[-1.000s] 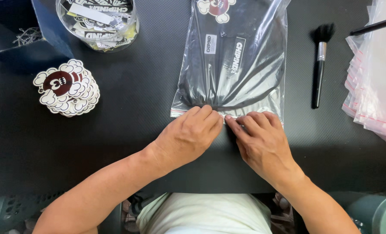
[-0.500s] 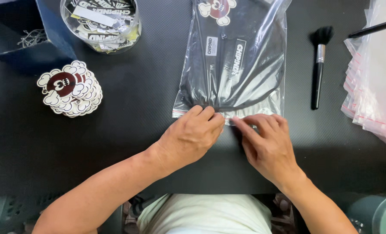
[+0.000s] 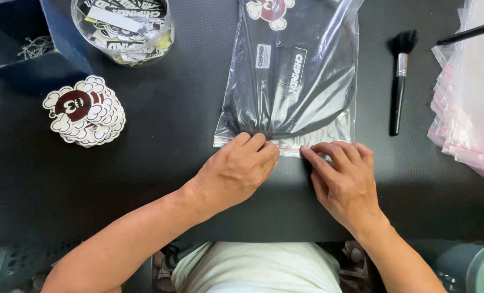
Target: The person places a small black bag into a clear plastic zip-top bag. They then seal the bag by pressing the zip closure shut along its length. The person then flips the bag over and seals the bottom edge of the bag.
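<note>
While a stack of die-cut stickers (image 3: 84,111) is waiting at far left beside a clear tub (image 3: 122,24), the left hand (image 3: 233,171) is pressing curled fingertips flat on the clear zip bag (image 3: 290,76), pinning its seal edge (dark garment inside); the right hand (image 3: 342,182) is pressing likewise, gripping nothing, a brush (image 3: 398,89) lying further right.

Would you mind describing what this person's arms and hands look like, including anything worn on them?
Both arms are bare from the bottom edge of the picture to the fingertips: no sleeves, gloves, watch or bracelets show. The left hand and right hand carry no visible rings. The nails look short and unpainted. A pale garment covers the torso below.
</note>
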